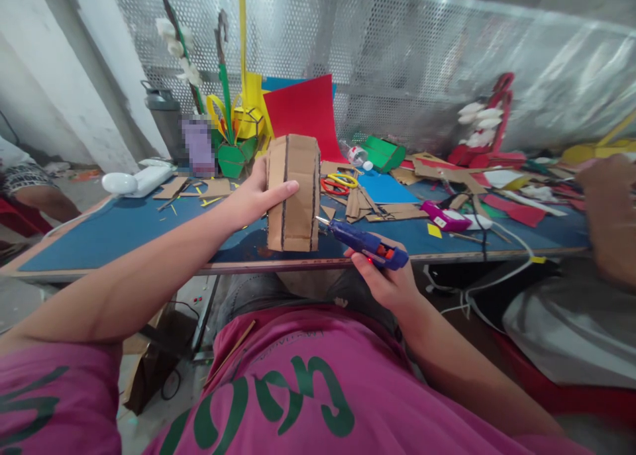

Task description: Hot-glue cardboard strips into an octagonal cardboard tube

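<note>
My left hand (265, 193) grips a folded, many-sided cardboard box (301, 210), its thumb lying across the front panel and the other fingers hidden behind. Dark lines run along the seams between the panels. In my right hand (385, 276) is a blue glue gun (368, 244) with a red light showing near the grip. Its metal nozzle points left and meets or nearly meets the right-hand seam of the box; I cannot tell whether it touches. The box is held upright over the front edge of the blue table (238, 243).
Scissors with yellow handles (342, 180), cardboard scraps (402, 211), a plastic bottle (358, 157) and a magenta device (444, 216) lie on the table. Behind stand a red sheet (305, 114) and a green pot (233, 157). A co-worker's arm (609, 216) is at the right.
</note>
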Demonstrator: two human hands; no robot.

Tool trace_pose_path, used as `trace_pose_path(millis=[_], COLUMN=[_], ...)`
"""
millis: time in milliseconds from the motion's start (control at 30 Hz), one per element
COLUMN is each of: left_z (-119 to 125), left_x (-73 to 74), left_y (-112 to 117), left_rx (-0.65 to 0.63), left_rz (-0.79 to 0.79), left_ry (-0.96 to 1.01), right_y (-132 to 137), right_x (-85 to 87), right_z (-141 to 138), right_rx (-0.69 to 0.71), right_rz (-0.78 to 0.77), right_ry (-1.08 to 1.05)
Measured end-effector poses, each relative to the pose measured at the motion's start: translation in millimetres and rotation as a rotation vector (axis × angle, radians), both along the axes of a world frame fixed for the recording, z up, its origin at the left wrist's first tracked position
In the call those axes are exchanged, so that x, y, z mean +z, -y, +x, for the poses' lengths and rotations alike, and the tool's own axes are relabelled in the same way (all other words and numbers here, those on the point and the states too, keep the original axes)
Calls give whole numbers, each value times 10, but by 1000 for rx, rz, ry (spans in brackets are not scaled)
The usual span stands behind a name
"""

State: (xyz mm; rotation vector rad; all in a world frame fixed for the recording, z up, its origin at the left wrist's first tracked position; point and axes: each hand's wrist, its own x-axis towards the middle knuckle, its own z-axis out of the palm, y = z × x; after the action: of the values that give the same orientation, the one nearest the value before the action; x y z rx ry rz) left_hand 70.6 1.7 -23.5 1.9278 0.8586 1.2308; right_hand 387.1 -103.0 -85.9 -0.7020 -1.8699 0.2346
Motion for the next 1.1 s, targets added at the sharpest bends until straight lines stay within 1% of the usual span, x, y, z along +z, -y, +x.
trace_pose_path(millis=[200,467,733,867,1033,1100], left_z=[1,3,10,6,9,12], left_x=[6,-7,-6,-5,12,15], left_y=[8,-6,-9,-6,23,28], left_rx=[10,18,5,12,11,12], left_rz=[-1,-7,-14,-27,-36,-37], left_ry=[-5,2,16,5,-10,-4], right_y=[21,5,8,36,40,24], right_x=[-33,41,85,80,112,122], right_z=[-19,12,24,37,56,59], right_rx=[34,4,54,55,80,70], right_rz=[21,21,-12,-30,-36,-38], right_ry=[-10,11,22,33,33,41])
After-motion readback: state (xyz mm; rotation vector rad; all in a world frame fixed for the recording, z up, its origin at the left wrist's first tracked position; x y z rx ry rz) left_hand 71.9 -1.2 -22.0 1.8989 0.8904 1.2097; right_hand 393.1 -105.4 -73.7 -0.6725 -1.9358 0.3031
